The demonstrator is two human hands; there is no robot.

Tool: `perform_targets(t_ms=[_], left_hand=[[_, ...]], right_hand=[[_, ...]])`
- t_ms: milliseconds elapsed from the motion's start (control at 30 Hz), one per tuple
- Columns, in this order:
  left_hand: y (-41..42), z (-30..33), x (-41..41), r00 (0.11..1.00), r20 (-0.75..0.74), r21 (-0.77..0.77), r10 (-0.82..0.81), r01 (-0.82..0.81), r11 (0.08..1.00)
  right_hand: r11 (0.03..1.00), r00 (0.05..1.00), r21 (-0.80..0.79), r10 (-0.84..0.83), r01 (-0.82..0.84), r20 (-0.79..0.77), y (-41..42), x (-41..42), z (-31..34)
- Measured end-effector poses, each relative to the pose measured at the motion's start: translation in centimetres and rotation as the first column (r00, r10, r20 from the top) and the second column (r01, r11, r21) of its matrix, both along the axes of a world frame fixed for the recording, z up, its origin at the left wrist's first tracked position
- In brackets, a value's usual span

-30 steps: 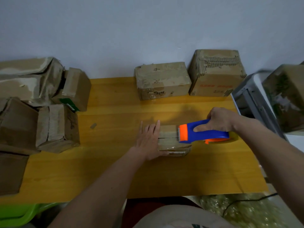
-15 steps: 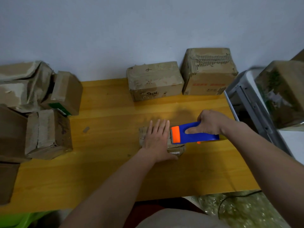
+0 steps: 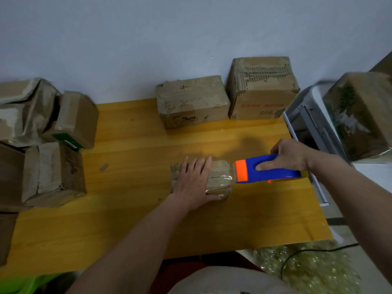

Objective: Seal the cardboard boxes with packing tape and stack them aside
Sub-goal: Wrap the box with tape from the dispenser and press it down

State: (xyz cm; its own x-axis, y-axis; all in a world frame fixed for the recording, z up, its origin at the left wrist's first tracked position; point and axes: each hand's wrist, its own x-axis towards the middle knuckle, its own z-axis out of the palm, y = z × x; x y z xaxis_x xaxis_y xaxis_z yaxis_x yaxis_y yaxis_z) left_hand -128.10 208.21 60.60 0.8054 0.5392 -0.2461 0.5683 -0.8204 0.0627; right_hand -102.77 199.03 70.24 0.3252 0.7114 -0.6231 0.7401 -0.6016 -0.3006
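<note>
A small flat cardboard box [image 3: 219, 177] lies in the middle of the yellow wooden table [image 3: 135, 225], with clear tape shining along its near right edge. My left hand [image 3: 194, 183] presses flat on the box's top with straight fingers and covers most of it. My right hand [image 3: 288, 154] grips the blue and orange tape dispenser [image 3: 265, 171], whose orange head sits just off the box's right end, a small gap away.
Two closed boxes [image 3: 192, 100] [image 3: 263, 88] stand against the wall at the back. A pile of worn boxes [image 3: 48, 170] crowds the table's left side. A grey metal frame [image 3: 307, 128] and a wrapped box [image 3: 360, 115] sit to the right. A cable [image 3: 307, 251] lies on the floor.
The dispenser head, which lay over the box's right part half a second ago, has pulled right and now clears the box's end. My left hand stays pressed on the box.
</note>
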Motion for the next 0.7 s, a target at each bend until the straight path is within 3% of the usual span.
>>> perform_targets(t_ms=[133,333,700], left_hand=[[1.7,0.9,-1.2,0.997,-0.043,0.029,-0.061,0.062,0.998],[2.6,1.7,-0.1,0.965,-0.227,0.045,-0.131,0.145,0.988],[1.7,-0.1,0.6,0.989,-0.146,-0.030,-0.036,0.032,0.999]], right_hand=[[0.999,0.997,0.021,-0.040,0.042,-0.067,0.1,-1.4,-2.0],[0.992,0.983,0.055,-0.108,0.117,-0.148,1.0,-3.0,-4.1],[0.966,0.908,0.043,-0.225,0.256,-0.355,-1.1,-1.3,-3.1]])
